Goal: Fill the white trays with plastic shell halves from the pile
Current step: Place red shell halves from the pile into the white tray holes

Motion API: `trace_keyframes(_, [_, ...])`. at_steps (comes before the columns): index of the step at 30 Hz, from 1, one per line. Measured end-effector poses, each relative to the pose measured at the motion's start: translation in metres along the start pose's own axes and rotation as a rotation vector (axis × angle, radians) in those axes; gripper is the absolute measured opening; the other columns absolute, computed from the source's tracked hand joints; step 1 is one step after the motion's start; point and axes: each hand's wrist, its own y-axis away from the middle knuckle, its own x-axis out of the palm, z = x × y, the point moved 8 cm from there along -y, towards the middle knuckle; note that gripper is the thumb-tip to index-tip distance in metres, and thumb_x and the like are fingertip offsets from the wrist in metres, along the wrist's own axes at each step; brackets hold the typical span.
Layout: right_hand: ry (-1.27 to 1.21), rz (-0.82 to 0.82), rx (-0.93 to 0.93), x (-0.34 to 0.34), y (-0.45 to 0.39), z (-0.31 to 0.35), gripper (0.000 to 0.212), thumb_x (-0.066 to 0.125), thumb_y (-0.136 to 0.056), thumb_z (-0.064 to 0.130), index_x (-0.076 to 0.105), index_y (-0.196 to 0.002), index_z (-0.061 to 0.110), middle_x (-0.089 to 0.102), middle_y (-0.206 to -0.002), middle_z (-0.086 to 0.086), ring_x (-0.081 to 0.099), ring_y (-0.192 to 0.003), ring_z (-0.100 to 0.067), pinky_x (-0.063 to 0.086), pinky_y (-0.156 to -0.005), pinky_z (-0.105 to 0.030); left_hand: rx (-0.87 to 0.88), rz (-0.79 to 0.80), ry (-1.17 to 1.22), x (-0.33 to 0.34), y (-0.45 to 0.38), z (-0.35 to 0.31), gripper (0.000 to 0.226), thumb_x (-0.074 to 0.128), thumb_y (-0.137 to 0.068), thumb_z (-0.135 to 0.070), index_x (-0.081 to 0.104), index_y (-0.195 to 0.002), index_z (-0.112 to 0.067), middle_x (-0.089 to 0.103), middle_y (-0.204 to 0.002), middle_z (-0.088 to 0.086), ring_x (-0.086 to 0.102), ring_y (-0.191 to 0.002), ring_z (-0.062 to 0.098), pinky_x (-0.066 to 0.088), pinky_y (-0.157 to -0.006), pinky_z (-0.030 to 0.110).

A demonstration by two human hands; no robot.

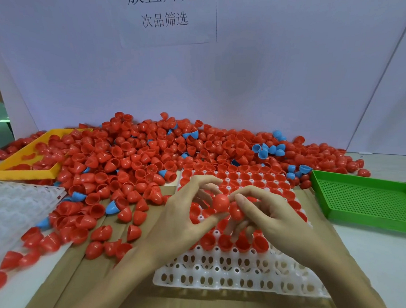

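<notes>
Shells: I see two red shell halves over the middle of the white tray, one pinched by my left hand, thumb below and fingers curled above, the other gripped in my right hand, fingers closed round it. Both halves touch. Tray's far rows hold red halves; nearest rows bare. Pile of red and a few blue halves lies behind and left. Yellow tray far left, green tray right, second white tray at left edge.
</notes>
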Motion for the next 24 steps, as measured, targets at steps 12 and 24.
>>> trace_keyframes(12, [0.229, -0.205, -0.205, -0.009, 0.004, 0.008, 0.031, 0.071, -0.099, 0.012, 0.051, -0.117, 0.027, 0.072, -0.099, 0.002, 0.072, -0.096, -0.022, 0.059, -0.076, -0.036, -0.263, 0.054, 0.174, 0.010, 0.003, 0.015, 0.028, 0.052, -0.107, -0.042, 0.073, -0.100, -0.024, 0.078, -0.086, -0.004, 0.076, -0.082, 0.016, 0.059, -0.081, 0.027])
trace_keyframes(24, [0.495, -0.263, -0.195, -0.026, 0.005, 0.015, 0.016, 0.073, -0.097, 0.013, 0.076, -0.106, 0.026, 0.075, -0.092, 0.017, 0.073, -0.087, -0.005, 0.061, -0.076, -0.024, -0.192, 0.169, 0.144, 0.018, 0.004, 0.008, 0.028, 0.051, -0.106, -0.053, 0.072, -0.105, -0.034, 0.076, -0.094, -0.009, 0.074, -0.096, 0.018, 0.057, -0.086, 0.030])
